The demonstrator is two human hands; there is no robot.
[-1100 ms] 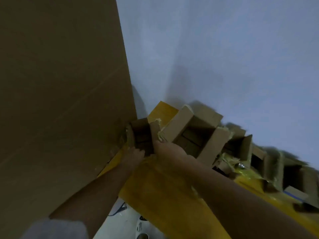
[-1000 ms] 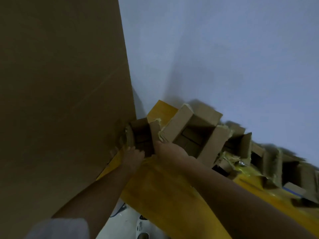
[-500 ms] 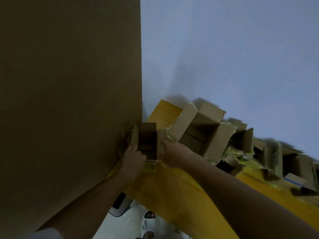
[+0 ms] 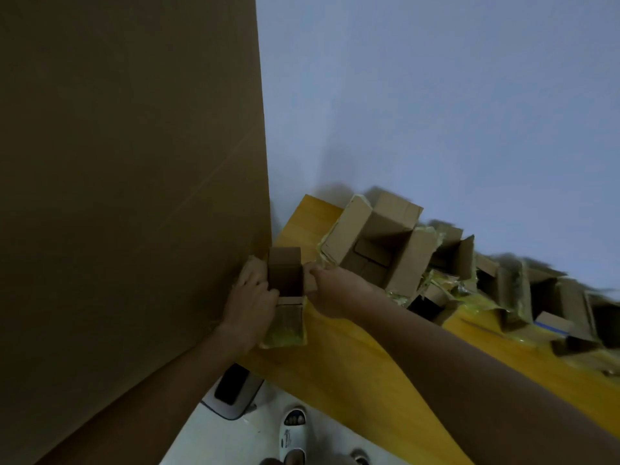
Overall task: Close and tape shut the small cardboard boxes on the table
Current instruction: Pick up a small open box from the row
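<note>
Small cardboard box (image 4: 285, 275) sits at the near left corner of the yellow table (image 4: 335, 364), hard up against a large brown cardboard sheet (image 4: 127, 196) that fills the left of the view. Box top is open: dark interior visible, one flap standing up at the far side, a near flap hanging toward the person with old yellowish tape (image 4: 284, 327) trailing off it over the table. Left hand (image 4: 250, 303) grips the box's left wall, fingers curled over the rim, thumb toward the front edge. Right hand (image 4: 330, 292) holds the right side flap, pinched between thumb and fingers. So both grips are closed on the same box, one to a side. Step in hand, as I judge it: closing, flaps being gathered, none folded flat yet. Taping not begun; no tape roll or dispenser that I can make out. Next move calls for folding the side flaps inward first, then the far and near flaps over them, keeping one hand pressing the seam while the other fetches tape. The old tape remnant may need smoothing or tearing off. To the right a row of further open boxes (image 4: 379, 250) lies along the table, flaps up, unsealed. Below the table edge: a sandalled foot (image 4: 292, 434) on pale floor.
</note>
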